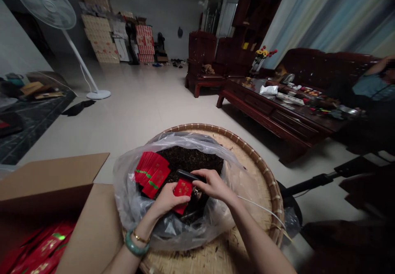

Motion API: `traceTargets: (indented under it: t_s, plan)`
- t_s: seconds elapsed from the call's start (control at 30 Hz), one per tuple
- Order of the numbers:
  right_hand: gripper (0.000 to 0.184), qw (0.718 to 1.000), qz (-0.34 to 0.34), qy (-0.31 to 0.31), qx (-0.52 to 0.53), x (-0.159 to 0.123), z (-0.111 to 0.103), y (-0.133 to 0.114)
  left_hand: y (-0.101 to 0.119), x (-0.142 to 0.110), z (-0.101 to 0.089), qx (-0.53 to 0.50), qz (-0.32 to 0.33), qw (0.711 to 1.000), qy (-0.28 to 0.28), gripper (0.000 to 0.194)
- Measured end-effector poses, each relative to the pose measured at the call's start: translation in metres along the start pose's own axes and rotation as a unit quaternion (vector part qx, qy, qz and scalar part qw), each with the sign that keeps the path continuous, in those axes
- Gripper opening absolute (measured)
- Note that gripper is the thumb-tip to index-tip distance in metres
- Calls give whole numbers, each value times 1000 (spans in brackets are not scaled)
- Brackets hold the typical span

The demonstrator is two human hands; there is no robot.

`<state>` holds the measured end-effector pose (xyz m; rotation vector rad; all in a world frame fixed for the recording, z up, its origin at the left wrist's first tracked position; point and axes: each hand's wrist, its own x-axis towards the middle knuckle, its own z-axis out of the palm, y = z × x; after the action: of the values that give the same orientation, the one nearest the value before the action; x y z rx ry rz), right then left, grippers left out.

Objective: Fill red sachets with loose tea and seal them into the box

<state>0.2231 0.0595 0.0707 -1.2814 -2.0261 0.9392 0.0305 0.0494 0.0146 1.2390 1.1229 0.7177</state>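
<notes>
My left hand (168,200) is closed on a small red packet (182,188) with gold print, held over an open clear plastic bag (129,191) of dark loose tea leaves (188,159). My right hand (211,183) pinches the packet's upper edge, beside a dark scoop (188,176) lying in the leaves. A fanned stack of the same red packets (151,173) rests on the leaves at the bag's left. The bag sits on a round woven bamboo tray (262,171). A green bangle (135,245) circles my left wrist.
An open cardboard box (49,183) at the lower left holds more red packets (43,249). A standing fan (46,8) is at the far left, a dark wooden coffee table (271,115) at the right, and another person (373,84) sits on the sofa.
</notes>
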Motion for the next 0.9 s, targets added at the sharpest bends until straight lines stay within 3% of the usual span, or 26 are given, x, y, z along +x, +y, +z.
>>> traceTargets:
  t_s: [0.17, 0.3, 0.53, 0.7, 0.9]
  plan:
    - [32, 996, 64, 53, 45, 4, 2, 10, -4, 1, -3, -59, -35, 998, -9, 38]
    - [40, 986, 115, 43, 114, 5, -1, 17, -3, 1, -2, -92, -43, 995, 20, 41]
    - [28, 993, 78, 39, 79, 5, 6, 13, 2, 1, 0, -91, -38, 995, 31, 43]
    - [35, 989, 95, 44, 106, 6, 8, 15, 4, 0, 0, -97, -39, 993, 47, 43]
    - [29, 991, 83, 49, 95, 6, 10, 13, 9, -2, 0, -101, -38, 993, 46, 44]
